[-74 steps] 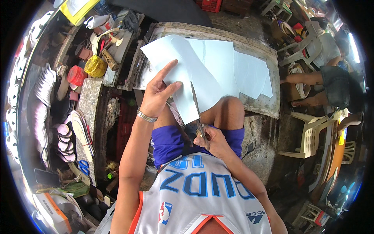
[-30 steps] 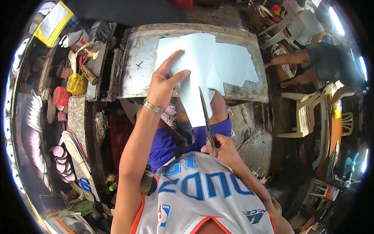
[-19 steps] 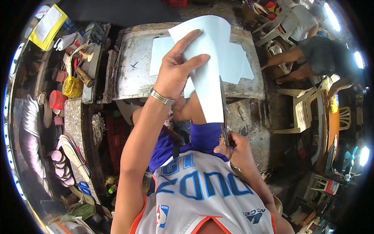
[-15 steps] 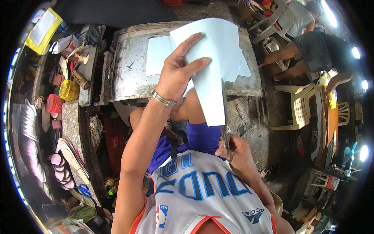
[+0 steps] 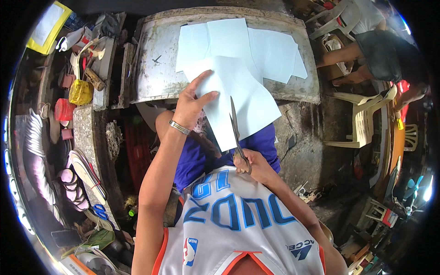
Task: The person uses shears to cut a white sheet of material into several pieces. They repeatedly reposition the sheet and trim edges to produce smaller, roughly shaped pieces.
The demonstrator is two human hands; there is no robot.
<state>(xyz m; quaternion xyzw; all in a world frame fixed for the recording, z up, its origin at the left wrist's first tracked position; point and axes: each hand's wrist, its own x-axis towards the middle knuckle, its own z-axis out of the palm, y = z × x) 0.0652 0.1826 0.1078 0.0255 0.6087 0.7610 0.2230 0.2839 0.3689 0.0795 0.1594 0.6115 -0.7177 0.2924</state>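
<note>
My left hand grips a thin pale-white sheet at its left side, with thumb and forefinger on top and the other fingers underneath. The sheet hangs over my lap, and its far part overlaps the low table. Metal scissors are in my right hand, fingers closed round the handles. Their long blades point away from me along the sheet, between its narrow left strip and its wider right part. More pale sheets lie spread on the worn, white-topped table, some showing faint curved lines.
Left of me, a cluttered bench holds sandals, a yellow roll and a red roll. A cream plastic chair stands to the right. Beyond it is a person in dark shorts. A small dark object rests on the table.
The held sheet has come lower and leftward, uncovering more of the sheets on the table. My right hand and the scissors have shifted left and slightly up.
</note>
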